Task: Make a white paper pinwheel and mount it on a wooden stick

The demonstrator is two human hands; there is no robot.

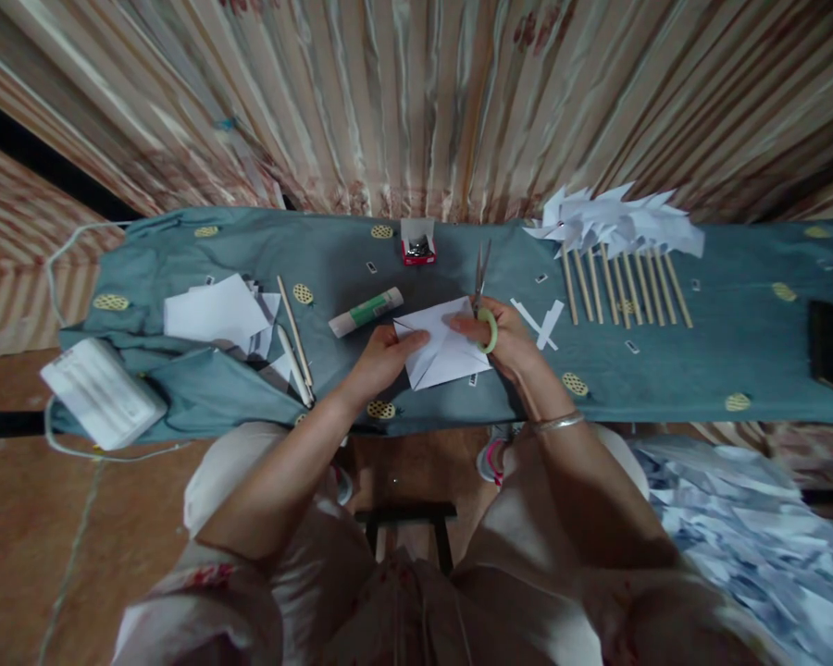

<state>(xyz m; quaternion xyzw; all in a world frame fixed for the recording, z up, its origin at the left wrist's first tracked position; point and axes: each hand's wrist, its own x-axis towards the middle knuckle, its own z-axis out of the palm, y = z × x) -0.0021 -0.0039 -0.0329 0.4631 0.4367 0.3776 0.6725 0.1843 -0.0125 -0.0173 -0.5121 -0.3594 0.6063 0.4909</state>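
Note:
My left hand (381, 356) pinches the left corner of a folded white paper square (441, 351) lying on the blue cloth. My right hand (503, 333) grips scissors (482, 277) by their green handle, blades pointing away from me at the paper's far edge. A green-and-white glue stick (366, 312) lies just left of the paper. Two white paper strips (542, 322) lie crossed to the right of my right hand.
A row of wooden sticks with white paper pinwheels (617, 227) lies at the right. A small red box (417, 242) stands at the back. White paper sheets (215, 314) and loose sticks (295, 338) lie left. Paper scraps (742, 527) cover the floor.

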